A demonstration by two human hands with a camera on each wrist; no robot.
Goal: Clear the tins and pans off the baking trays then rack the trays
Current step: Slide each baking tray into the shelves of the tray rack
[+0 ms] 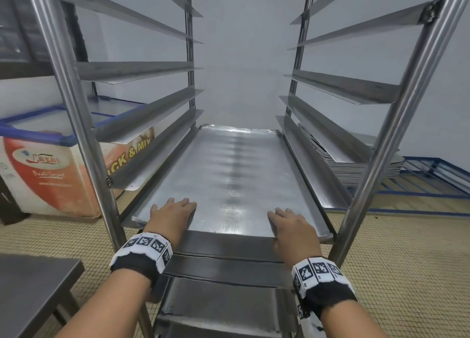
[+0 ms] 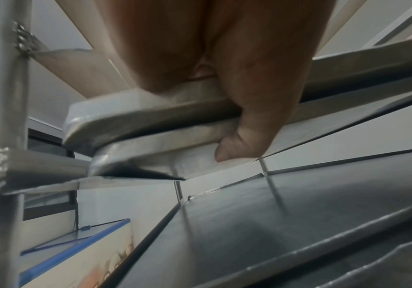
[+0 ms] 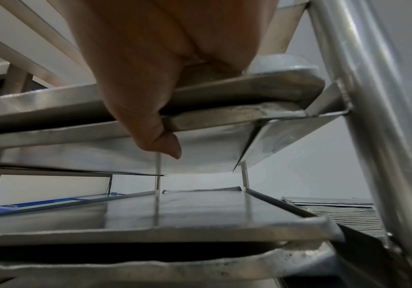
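A tall stainless-steel trolley rack [image 1: 84, 139] with angled side runners fills the view, standing on a beige tiled floor [image 1: 407, 261]. Sitting in it at about mid height, its long sides resting on the runners on both sides, is a wide flat silver baking tray [image 1: 223, 175] with a low raised rim; its near end reaches the rack's front posts and its far end lies deep inside. The wrist views show a second tray edge touching directly beneath the near edge of the top one. More silver trays [image 1: 223, 309] sit on lower runners below it. Beyond the rack to the left stands a white chest freezer with a blue-framed glass lid [image 1: 38, 159] and red printing on its side, and to the right a stack of flat silver trays [image 1: 356, 164] lies on a low blue frame. A dark steel table corner [image 1: 33, 281] shows at the lower left. The left hand [image 1: 170, 215] grips the near edge of the upper tray towards its left corner, fingers laid flat on top and the thumb [image 2: 237, 148] curled underneath the rim. The right hand [image 1: 292, 228] holds the same edge near the right corner in the same way, fingers spread over the top and the thumb [image 3: 160, 140] hooked below. Each wrist wears a black band with white square-patterned markers [image 1: 145, 251].
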